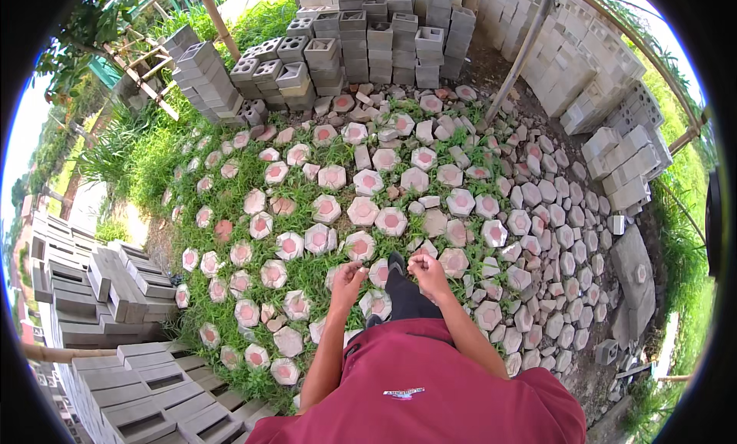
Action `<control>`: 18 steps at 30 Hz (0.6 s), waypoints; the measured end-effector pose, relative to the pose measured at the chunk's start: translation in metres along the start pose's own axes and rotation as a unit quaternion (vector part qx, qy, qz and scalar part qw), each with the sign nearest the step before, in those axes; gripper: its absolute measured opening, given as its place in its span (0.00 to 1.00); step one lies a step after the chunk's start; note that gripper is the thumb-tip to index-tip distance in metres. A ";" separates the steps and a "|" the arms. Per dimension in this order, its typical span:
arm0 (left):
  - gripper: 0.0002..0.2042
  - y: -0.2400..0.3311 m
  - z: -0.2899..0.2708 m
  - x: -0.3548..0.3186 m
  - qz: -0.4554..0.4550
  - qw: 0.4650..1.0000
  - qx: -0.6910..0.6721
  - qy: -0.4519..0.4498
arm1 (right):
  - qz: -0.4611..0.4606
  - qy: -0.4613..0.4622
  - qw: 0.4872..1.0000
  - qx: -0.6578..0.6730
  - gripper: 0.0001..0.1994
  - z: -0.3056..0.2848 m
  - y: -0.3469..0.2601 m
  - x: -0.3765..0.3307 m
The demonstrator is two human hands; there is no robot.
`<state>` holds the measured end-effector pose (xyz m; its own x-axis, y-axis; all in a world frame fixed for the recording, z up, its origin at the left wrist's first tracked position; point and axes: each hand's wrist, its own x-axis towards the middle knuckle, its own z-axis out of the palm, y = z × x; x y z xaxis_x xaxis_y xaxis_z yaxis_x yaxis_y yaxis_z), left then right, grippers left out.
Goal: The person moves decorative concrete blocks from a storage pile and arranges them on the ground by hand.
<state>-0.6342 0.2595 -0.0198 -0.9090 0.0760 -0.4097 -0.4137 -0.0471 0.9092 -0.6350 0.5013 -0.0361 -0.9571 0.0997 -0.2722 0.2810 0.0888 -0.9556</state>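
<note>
My left hand (349, 278) is held out in front of my body with its fingers curled together, and no object shows in it. Level with it, my right hand (427, 273) is also closed, fingers bent in toward the thumb, with nothing visible in the grip. Between the two hands, one dark shoe (396, 263) and a dark trouser leg (411, 300) reach forward over the ground. Below and around them lie hexagonal paving stones (359, 245) with reddish centres, set apart with grass growing in the gaps. Neither hand touches a stone.
Stacked grey hollow blocks (380, 41) stand at the far side. More block stacks (146, 390) fill the lower left, and a pale block wall (583, 56) runs along the right. A slanted pole (522, 52) rises at the far right. Broken stones (530, 152) lie loosely on the right.
</note>
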 end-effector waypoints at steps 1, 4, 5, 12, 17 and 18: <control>0.14 -0.001 0.004 0.018 0.039 0.998 0.039 -0.012 | -0.004 -0.004 1.000 0.000 0.09 0.000 -0.005 0.019; 0.14 0.007 0.021 0.073 -0.005 0.998 0.000 -0.056 | -0.004 -0.012 0.998 0.063 0.10 -0.007 -0.010 0.082; 0.14 0.015 0.026 0.102 0.001 0.999 -0.004 -0.049 | -0.009 -0.020 0.998 0.059 0.10 -0.013 -0.013 0.111; 0.13 0.104 0.045 0.256 0.050 0.996 -0.053 -0.058 | -0.056 -0.047 0.996 0.047 0.08 -0.023 -0.070 0.268; 0.13 0.172 0.067 0.321 0.023 0.996 -0.056 -0.068 | -0.043 -0.037 0.998 0.026 0.09 -0.038 -0.090 0.334; 0.12 0.183 0.070 0.331 0.004 0.995 -0.071 -0.073 | -0.046 -0.030 0.998 0.022 0.09 -0.040 -0.092 0.345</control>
<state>-1.0068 0.3454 0.0160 -0.8996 0.2180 -0.3784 -0.4190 -0.1873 0.8884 -0.9877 0.5676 -0.0375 -0.9815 0.0335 -0.1885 0.1901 0.0514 -0.9804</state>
